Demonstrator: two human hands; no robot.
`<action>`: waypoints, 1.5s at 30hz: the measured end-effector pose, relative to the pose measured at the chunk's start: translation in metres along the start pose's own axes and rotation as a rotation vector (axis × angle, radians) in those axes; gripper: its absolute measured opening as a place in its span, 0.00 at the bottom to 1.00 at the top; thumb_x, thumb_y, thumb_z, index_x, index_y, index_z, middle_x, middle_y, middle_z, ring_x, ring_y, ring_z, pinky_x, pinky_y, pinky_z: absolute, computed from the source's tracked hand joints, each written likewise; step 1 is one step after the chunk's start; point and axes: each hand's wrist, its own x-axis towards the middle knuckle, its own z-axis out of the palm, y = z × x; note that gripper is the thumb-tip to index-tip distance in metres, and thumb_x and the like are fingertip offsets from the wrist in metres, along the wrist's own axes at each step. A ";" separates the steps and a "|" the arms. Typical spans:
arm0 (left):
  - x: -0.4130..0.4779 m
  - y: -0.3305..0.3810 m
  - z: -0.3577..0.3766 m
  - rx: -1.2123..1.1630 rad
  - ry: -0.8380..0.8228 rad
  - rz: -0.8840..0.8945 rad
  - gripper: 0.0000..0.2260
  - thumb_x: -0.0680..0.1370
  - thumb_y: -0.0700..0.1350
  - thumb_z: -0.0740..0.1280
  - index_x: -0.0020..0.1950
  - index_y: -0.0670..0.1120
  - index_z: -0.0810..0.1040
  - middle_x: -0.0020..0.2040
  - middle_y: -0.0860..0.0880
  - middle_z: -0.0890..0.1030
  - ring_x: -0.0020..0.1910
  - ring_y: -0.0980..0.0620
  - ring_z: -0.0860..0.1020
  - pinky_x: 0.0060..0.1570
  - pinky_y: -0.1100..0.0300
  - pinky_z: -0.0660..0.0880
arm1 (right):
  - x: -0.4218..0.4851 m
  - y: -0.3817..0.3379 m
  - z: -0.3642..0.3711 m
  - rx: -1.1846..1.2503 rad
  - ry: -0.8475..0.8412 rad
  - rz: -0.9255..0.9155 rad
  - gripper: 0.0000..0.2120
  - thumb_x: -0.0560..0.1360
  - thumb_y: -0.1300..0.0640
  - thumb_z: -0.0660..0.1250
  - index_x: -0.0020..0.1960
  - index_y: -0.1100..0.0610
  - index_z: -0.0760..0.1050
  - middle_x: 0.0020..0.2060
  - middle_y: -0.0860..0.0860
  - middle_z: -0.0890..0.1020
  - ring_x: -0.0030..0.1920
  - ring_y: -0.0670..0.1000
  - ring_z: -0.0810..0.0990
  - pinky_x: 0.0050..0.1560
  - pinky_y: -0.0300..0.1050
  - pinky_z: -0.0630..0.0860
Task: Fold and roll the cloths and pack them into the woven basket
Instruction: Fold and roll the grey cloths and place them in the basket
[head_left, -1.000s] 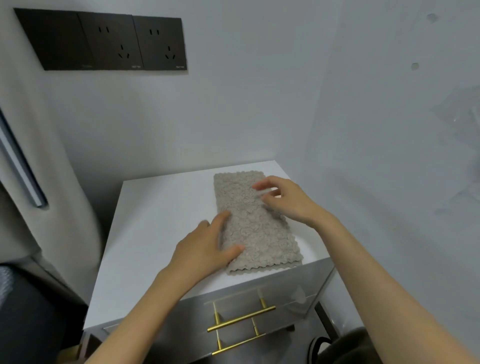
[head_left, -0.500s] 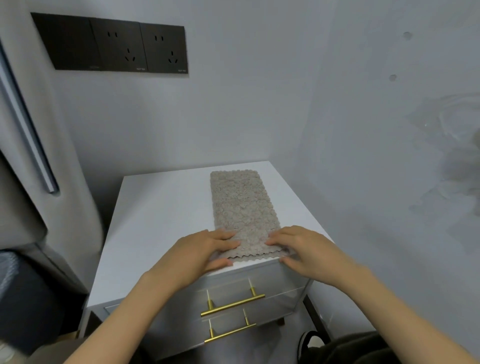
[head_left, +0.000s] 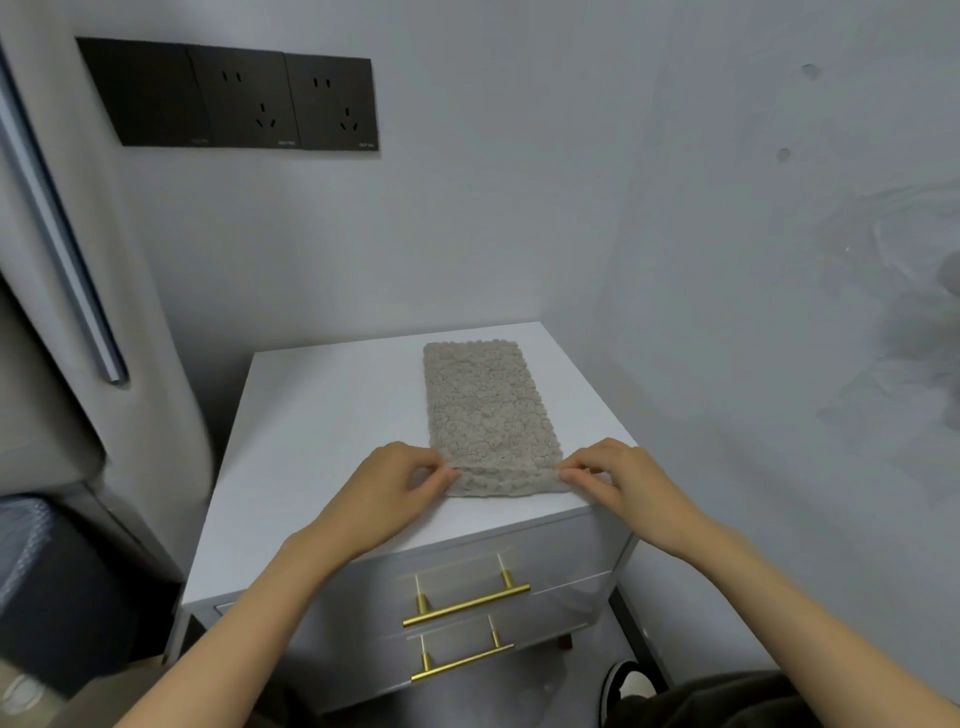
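Fuzzy beige cloth (head_left: 488, 415) — our left hand (head_left: 395, 488) and right hand (head_left: 618, 480) pinch its near corners. We should roll evenly, keeping both ends level — tight, not skewed.

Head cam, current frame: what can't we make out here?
- The woven basket: nowhere in the head view, so it is outside the frame.
- Other cloths: only one grey cloth shows, on the white cabinet.
- How far the near edge is turned: the left hand and right hand pinch its corners and cover them.
- Print on the black wall sockets: too small.
- The dark bulk at lower left: blurred and cut by the edge.
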 end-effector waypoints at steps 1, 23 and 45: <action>0.003 0.000 0.002 -0.040 0.021 -0.042 0.13 0.79 0.52 0.63 0.44 0.46 0.83 0.42 0.53 0.83 0.43 0.62 0.76 0.43 0.72 0.70 | 0.003 -0.001 0.000 0.043 0.012 0.034 0.07 0.79 0.54 0.64 0.46 0.50 0.80 0.42 0.44 0.82 0.45 0.40 0.75 0.46 0.33 0.69; 0.017 0.027 0.011 0.414 0.215 0.198 0.07 0.71 0.34 0.67 0.48 0.42 0.75 0.45 0.45 0.74 0.44 0.45 0.71 0.39 0.52 0.70 | 0.045 -0.019 0.028 -0.651 0.247 0.034 0.09 0.74 0.66 0.61 0.47 0.53 0.69 0.37 0.48 0.76 0.42 0.53 0.71 0.40 0.47 0.63; 0.007 -0.009 0.013 0.241 0.094 0.187 0.15 0.79 0.43 0.63 0.65 0.48 0.77 0.61 0.51 0.79 0.57 0.51 0.78 0.56 0.62 0.73 | 0.022 -0.010 0.035 -0.543 0.189 -0.323 0.25 0.60 0.69 0.79 0.55 0.57 0.83 0.50 0.51 0.85 0.46 0.54 0.84 0.49 0.48 0.81</action>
